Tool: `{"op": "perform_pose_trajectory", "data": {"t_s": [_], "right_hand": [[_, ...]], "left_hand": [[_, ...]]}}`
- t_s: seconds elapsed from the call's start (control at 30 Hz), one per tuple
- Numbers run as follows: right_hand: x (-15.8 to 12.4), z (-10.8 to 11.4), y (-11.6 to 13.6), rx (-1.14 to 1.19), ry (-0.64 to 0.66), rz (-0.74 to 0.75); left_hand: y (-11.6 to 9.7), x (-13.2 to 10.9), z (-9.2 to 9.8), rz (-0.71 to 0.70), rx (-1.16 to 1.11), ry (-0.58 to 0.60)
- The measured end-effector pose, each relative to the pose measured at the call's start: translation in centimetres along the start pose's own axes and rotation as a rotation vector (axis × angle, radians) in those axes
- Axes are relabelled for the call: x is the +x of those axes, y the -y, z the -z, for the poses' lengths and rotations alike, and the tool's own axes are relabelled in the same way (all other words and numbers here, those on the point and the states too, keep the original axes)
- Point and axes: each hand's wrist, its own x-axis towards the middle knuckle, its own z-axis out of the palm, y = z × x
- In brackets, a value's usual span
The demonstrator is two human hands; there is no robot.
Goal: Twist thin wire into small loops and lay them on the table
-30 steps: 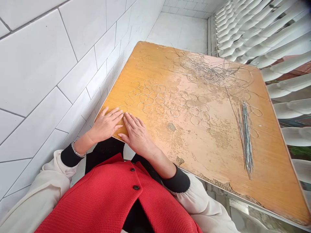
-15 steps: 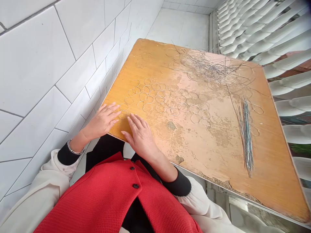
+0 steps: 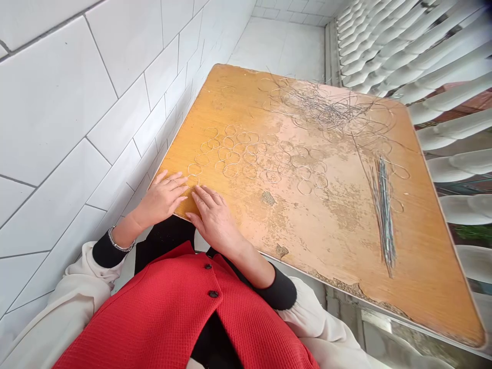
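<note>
My left hand [image 3: 163, 197] lies palm down at the table's left edge with its fingers spread. Beside it, my right hand [image 3: 213, 212] rests on the tabletop [image 3: 246, 225], fingers stretched out and thumb apart. Neither hand visibly grips anything. Just beyond the fingertips lies a thin wire ring [image 3: 194, 169], and part of another ring shows between the hands. Several more wire rings [image 3: 230, 170] spread across the middle of the table in a loose, partly overlapping patch.
A tangled heap of thin wire [image 3: 330, 105] covers the far right of the table. To the right lies a bundle of straight wires [image 3: 385, 215]. A white tiled wall [image 3: 57, 102] runs along the left, and a white balustrade [image 3: 457, 166] stands on the right.
Both hands have shifted slightly left and toward me. The view has tilted a little, and the rings appear to stay in place.
</note>
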Motion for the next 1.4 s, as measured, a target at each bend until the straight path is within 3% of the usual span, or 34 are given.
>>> {"op": "perform_pose_trajectory", "data": {"t_s": [0.13,0.23,0.3,0.43,0.53,0.63,0.8,0.97,1.2,1.27,1.4], "right_hand": [[-0.7,1.5,0.4,0.058,-0.013,0.007],[-1.6,5.6,-2.5,0.104,-0.09,0.018],[-1.8,9.7,-6.6,0.056,-0.182,-0.098],[0.1,17.9,-17.7,-0.192,-0.36,-0.517],[3.6,20.7,-23.9,-0.37,-0.553,-0.779],[7.6,20.3,-26.7,-0.419,-0.463,-0.703],[13.8,16.4,-28.7,-0.62,0.064,-0.501],[16.6,13.7,-31.6,-0.733,0.255,-0.467],[16.2,13.3,-32.3,-0.622,0.139,-0.477],[16.1,14.3,-32.5,-0.545,0.066,-0.493],[16.1,17.5,-33.7,-0.45,-0.202,-0.57]], "left_hand": [[0.0,-0.3,0.2,-0.025,0.006,-0.061],[-0.2,-0.9,0.6,-0.024,0.028,-0.215],[-0.6,-1.3,0.9,-0.025,-0.001,-0.33],[-1.9,-1.5,0.9,-0.11,-0.09,-0.454],[-2.9,-1.1,0.4,-0.167,-0.141,-0.494],[-3.3,-0.7,-0.3,-0.186,-0.177,-0.482],[-3.7,-0.2,-1.1,-0.167,-0.206,-0.474],[-4.0,0.2,-1.4,-0.154,-0.234,-0.447],[-3.9,0.9,-2.0,-0.151,-0.232,-0.443],[-3.8,0.8,-2.3,-0.148,-0.238,-0.439],[-3.6,0.6,-2.5,-0.148,-0.255,-0.423]]}}
